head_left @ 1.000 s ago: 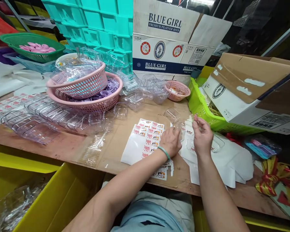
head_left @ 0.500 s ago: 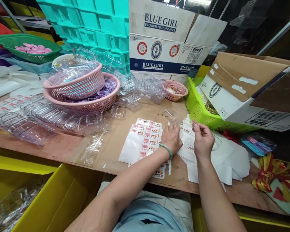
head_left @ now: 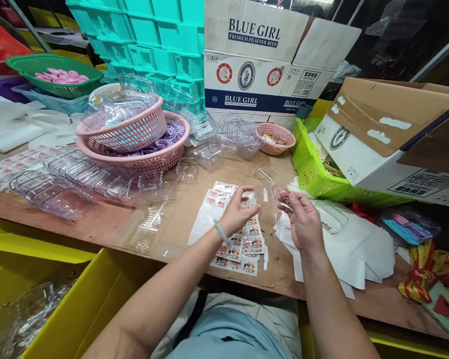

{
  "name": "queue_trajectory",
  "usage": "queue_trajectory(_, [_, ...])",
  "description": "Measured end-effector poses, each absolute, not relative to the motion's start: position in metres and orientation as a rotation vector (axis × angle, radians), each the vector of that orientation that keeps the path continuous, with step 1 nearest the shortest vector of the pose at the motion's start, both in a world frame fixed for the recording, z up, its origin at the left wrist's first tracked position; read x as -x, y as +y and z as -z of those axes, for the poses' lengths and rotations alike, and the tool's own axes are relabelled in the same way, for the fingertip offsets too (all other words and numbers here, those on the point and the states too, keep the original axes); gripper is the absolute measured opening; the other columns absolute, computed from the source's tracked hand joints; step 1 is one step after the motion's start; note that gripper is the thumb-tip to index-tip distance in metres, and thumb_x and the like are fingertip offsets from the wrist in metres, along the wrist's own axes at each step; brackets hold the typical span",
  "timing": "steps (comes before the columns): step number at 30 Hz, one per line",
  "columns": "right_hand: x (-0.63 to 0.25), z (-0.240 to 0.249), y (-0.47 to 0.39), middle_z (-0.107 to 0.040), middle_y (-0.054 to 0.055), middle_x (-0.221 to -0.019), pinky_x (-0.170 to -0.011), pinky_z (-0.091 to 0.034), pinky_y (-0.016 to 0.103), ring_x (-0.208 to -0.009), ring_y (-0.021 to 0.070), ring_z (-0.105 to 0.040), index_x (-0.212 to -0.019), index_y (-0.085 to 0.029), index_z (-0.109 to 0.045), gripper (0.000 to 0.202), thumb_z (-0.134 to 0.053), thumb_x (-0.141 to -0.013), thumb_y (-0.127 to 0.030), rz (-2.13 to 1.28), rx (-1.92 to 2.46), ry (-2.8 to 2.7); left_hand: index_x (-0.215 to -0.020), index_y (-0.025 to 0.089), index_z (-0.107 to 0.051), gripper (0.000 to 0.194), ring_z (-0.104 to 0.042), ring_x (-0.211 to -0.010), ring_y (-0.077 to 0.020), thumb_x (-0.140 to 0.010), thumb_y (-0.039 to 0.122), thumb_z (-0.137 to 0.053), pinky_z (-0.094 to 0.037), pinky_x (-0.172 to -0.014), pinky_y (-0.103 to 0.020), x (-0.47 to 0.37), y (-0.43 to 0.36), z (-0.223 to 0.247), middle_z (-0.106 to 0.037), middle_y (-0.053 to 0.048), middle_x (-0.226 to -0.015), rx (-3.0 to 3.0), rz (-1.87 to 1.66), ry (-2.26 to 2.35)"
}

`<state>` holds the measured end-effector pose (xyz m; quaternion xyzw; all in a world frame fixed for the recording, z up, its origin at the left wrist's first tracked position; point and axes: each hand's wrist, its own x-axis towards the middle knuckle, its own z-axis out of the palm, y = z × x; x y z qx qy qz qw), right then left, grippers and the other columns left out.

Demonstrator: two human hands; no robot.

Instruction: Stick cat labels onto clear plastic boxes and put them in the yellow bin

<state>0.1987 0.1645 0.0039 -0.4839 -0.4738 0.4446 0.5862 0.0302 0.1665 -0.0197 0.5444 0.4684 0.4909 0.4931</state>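
My left hand [head_left: 238, 212], with a green bangle at the wrist, hovers over printed sticker sheets [head_left: 234, 254]. Its thumb and fingers are apart with nothing between them. My right hand [head_left: 303, 217] pinches a clear piece with a red print [head_left: 284, 193] at its fingertips, to the right of the sheets. Behind the hands a small clear plastic case [head_left: 266, 174] lies on the cardboard. Beside my right hand, another clear case [head_left: 333, 219] rests on white backing paper [head_left: 370, 249].
Pink baskets [head_left: 175, 153] and many clear plastic cases [head_left: 82, 174] stand at the left. A small pink basket [head_left: 276, 144], a lime green crate [head_left: 310, 172] and a tilted carton [head_left: 366, 149] are behind and to the right. Turquoise crates [head_left: 145, 35] rise at the back.
My left hand has moved left, away from the clear plastic, and its fingers have spread. My right hand has shifted slightly left with the red-printed piece. The whole view has shifted a little.
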Motion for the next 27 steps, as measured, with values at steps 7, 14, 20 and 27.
queue_trajectory(7, [-0.165,-0.025,0.139,-0.060,-0.001,-0.059,-0.057,-0.045,0.025,-0.056,0.0111,-0.053,-0.078,-0.017,-0.064,0.030,-0.064,-0.081,-0.047,-1.552,1.172,-1.625,-0.115,0.024,-0.062,0.043,-0.059,-0.104,-0.0212,-0.075,0.039,-0.071,-0.049,-0.086,-0.036,0.051,0.112,0.030,-0.060,-0.009,-0.113,-0.712,-0.946,0.818])
queue_trajectory(14, [-0.139,-0.017,0.140,-0.057,-0.003,-0.053,-0.047,-0.034,0.022,-0.047,0.0080,-0.044,-0.073,-0.016,-0.061,0.036,-0.060,-0.082,-0.051,-1.546,1.331,-1.819,-0.114,0.023,-0.065,0.043,-0.059,-0.097,-0.0175,-0.076,0.044,-0.070,-0.049,-0.084,-0.032,0.050,0.111,0.046,-0.063,-0.007,-0.103,-0.613,-1.002,0.766])
queue_trajectory(20, [-0.133,-0.023,0.140,-0.058,-0.002,-0.052,-0.046,-0.031,0.022,-0.046,0.0081,-0.042,-0.067,-0.017,-0.059,0.037,-0.058,-0.083,-0.051,-1.511,1.447,-1.915,-0.114,0.024,-0.066,0.042,-0.057,-0.094,-0.0150,-0.077,0.044,-0.068,-0.048,-0.083,-0.030,0.049,0.110,0.049,-0.062,-0.006,-0.104,-0.612,-1.016,0.764])
queue_trajectory(27, [-0.127,-0.024,0.140,-0.060,-0.001,-0.051,-0.044,-0.030,0.022,-0.044,0.0085,-0.041,-0.067,-0.017,-0.061,0.037,-0.059,-0.080,-0.052,-1.498,1.505,-1.924,-0.112,0.023,-0.066,0.041,-0.055,-0.095,-0.0162,-0.077,0.043,-0.068,-0.048,-0.081,-0.031,0.049,0.111,0.049,-0.060,-0.007,-0.107,-0.619,-1.017,0.772])
